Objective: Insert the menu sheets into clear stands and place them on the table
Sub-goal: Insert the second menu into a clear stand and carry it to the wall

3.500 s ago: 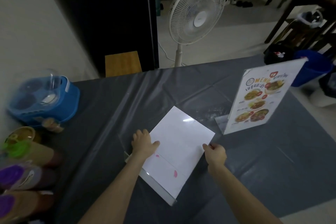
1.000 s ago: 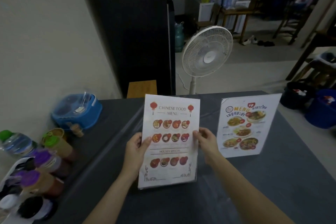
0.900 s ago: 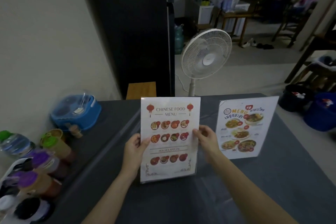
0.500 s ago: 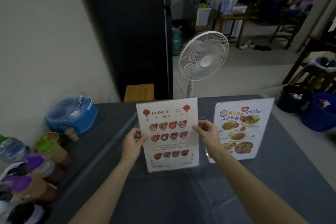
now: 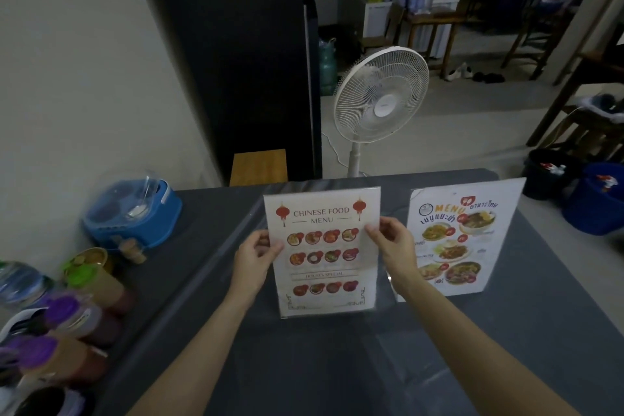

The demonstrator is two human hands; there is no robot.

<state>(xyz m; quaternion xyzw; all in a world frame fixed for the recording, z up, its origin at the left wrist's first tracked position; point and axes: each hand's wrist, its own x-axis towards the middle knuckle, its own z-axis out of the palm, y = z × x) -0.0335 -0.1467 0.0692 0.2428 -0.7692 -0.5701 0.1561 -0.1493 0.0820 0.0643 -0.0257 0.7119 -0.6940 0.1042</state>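
Single head view, angled forward-down over table (image 5: pixel 337 365), close to hands

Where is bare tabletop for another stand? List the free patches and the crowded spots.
Free: the near table in front of the Chinese food menu stand, and between that stand and the blue caddy. Crowded: left edge, with bottles; the Thai menu stand fills the right.

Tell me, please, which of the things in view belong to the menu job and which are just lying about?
Part of the job:
- Chinese food menu in its clear stand, held by the left hand and right hand
- Thai menu stand, upright beside it
- table

Just lying about:
- blue container
- sauce bottles
- fan
- buckets
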